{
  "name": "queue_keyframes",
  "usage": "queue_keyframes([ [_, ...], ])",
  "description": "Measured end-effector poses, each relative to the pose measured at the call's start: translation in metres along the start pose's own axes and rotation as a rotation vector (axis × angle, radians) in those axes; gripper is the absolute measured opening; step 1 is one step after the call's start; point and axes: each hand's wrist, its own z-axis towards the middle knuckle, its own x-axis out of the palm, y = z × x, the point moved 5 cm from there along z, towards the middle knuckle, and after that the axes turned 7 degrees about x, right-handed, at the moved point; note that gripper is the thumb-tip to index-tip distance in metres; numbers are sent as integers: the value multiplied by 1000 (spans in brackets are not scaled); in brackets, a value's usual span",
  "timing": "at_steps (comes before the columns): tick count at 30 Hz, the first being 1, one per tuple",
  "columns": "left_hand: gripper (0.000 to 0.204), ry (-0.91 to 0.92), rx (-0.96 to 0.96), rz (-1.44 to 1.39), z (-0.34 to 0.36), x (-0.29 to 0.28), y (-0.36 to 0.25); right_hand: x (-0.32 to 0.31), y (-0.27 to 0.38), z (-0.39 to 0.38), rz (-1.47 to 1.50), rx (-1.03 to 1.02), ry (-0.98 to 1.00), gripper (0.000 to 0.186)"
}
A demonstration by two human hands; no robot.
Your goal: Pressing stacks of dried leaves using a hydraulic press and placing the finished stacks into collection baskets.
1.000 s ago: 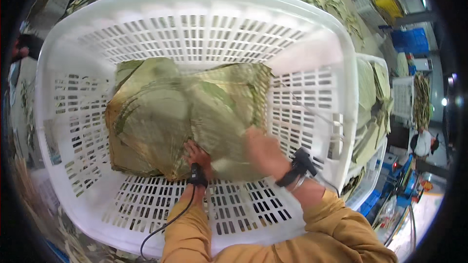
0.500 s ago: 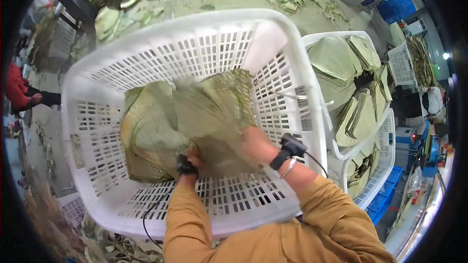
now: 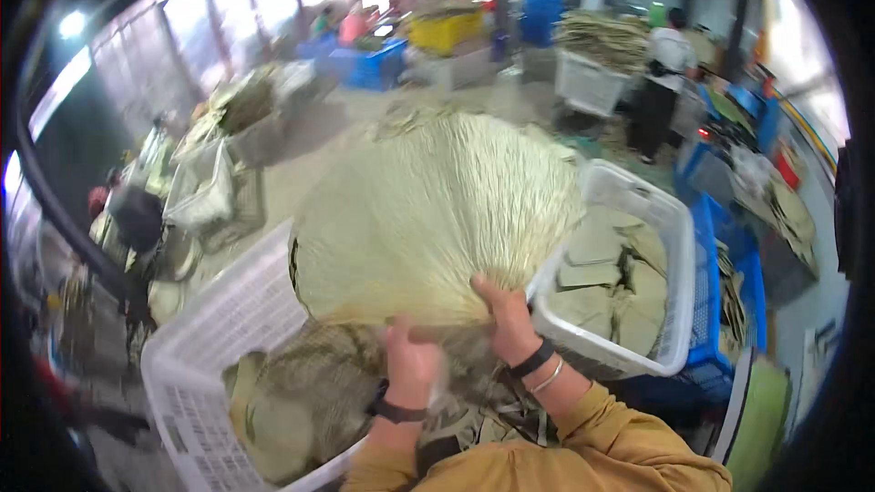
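Observation:
A thick, fan-shaped bundle of pale green dried leaves, most like lotus leaves (image 3: 428, 210), is held up in front of me, its pleats spreading out from the lower edge. My left hand (image 3: 412, 360) grips that lower edge near the middle, its fingers partly hidden. My right hand (image 3: 507, 314) grips the same edge further right, thumb on top. Beneath the bundle stands a white slatted plastic basket (image 3: 228, 301), partly covered by it. More folded leaves (image 3: 283, 419) lie inside that basket.
To the right, a white basket (image 3: 679, 264) holds stacked leaves, beside a blue crate (image 3: 752, 282). A person (image 3: 670, 73) stands at the back right near a heaped white basket (image 3: 588, 82). Another white basket (image 3: 205, 187) is on the floor at left. Blue and yellow bins (image 3: 447, 32) stand further back.
Both hands have lifted a leaf bundle up out of the white basket. The view has tilted up, bringing the far room into sight.

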Motion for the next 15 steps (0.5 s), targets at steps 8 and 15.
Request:
queue_keyframes([
  [8,54,302,-335,-68,-196,171,219,-231,165,-227,66,-580,-159,42],
  [15,63,537,-691,-331,-367,261,363,-392,262,-417,402,-911,-193,42],
])
